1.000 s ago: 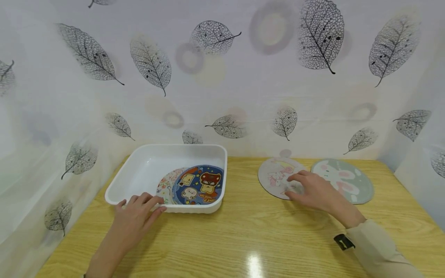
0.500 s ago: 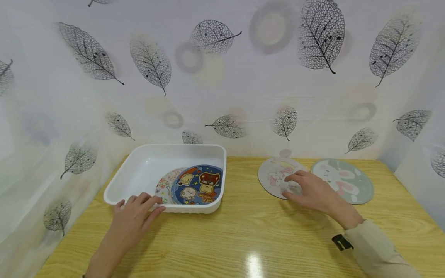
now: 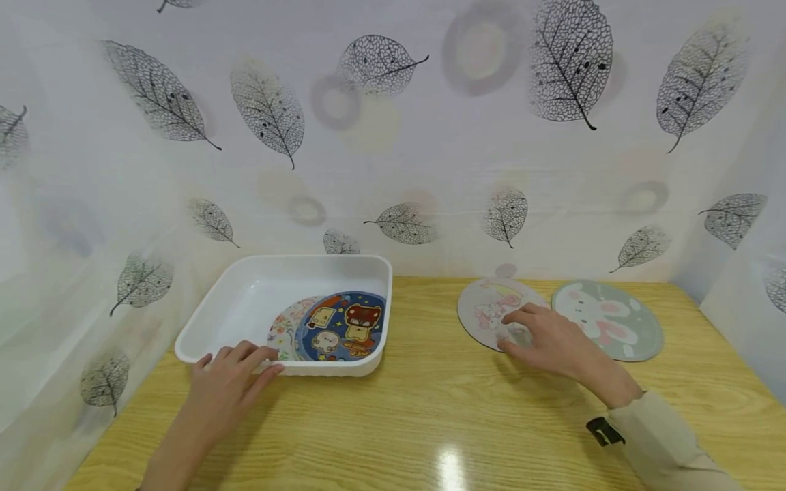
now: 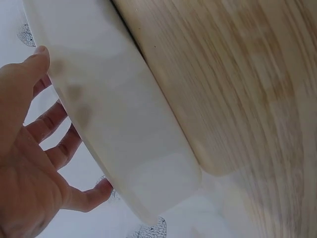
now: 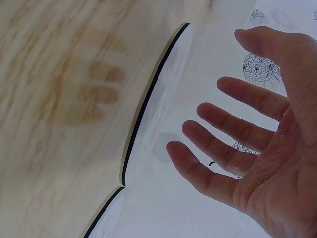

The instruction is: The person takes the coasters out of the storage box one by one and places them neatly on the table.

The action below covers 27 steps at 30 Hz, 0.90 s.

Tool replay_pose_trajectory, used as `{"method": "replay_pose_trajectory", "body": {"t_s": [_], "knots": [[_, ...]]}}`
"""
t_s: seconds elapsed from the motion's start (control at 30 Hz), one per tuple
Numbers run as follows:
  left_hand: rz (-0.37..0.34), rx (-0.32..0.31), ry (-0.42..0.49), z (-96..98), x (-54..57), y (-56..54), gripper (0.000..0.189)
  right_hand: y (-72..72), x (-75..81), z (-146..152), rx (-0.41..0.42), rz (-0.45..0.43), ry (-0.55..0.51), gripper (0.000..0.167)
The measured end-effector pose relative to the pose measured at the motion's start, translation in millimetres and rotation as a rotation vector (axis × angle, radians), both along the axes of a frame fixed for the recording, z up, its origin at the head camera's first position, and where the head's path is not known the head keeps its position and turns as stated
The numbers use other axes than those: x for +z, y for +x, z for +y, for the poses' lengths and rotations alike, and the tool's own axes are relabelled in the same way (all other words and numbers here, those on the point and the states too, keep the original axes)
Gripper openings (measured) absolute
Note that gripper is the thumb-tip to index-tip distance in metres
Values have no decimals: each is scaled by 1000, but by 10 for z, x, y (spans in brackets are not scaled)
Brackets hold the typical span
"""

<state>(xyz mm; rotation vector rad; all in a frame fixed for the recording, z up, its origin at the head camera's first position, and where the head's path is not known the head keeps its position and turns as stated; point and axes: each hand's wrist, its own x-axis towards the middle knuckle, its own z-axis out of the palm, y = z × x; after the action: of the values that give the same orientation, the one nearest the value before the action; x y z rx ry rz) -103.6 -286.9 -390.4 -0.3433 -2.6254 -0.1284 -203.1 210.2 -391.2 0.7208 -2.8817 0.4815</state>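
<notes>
My left hand (image 3: 221, 385) grips the front rim of a white plastic tray (image 3: 245, 290). In the left wrist view the thumb lies at the rim on the near side of the tray wall (image 4: 129, 124), with the other fingers behind it. Inside the tray, a round blue cartoon mat (image 3: 340, 334) overlaps a floral round mat (image 3: 285, 327). To the right, my right hand (image 3: 555, 344) hovers over a round pale-pink mat (image 3: 475, 317), thumb and fingers apart. The right wrist view shows that hand (image 5: 267, 173) holding nothing, its fingers spread above the mat's dark edge (image 5: 143, 106).
A round grey-green bunny mat (image 3: 641, 324) lies right of the pink one, their edges close together. All stand on a wood-grain table (image 3: 381, 429). A white leaf-print cloth (image 3: 430, 157) hangs behind and along both sides.
The white tray, with the mats in it, has slid slightly to the left along with my left hand. My right hand stays over the pink mat, almost unmoved.
</notes>
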Motion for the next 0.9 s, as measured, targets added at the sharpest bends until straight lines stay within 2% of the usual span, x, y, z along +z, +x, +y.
{"method": "replay_pose_trajectory", "body": {"t_s": [0.43, 0.77, 0.9], "knots": [[-60, 22, 23, -114, 2, -2, 17, 26, 0, -43, 8, 17, -7, 37], [-108, 30, 55, -176, 16, 2, 17, 21, 31, -142, 73, 57, -16, 33], [-102, 24, 66, -198, 21, -4, 15, 18, 38, -188, 92, 70, -24, 33]]}}
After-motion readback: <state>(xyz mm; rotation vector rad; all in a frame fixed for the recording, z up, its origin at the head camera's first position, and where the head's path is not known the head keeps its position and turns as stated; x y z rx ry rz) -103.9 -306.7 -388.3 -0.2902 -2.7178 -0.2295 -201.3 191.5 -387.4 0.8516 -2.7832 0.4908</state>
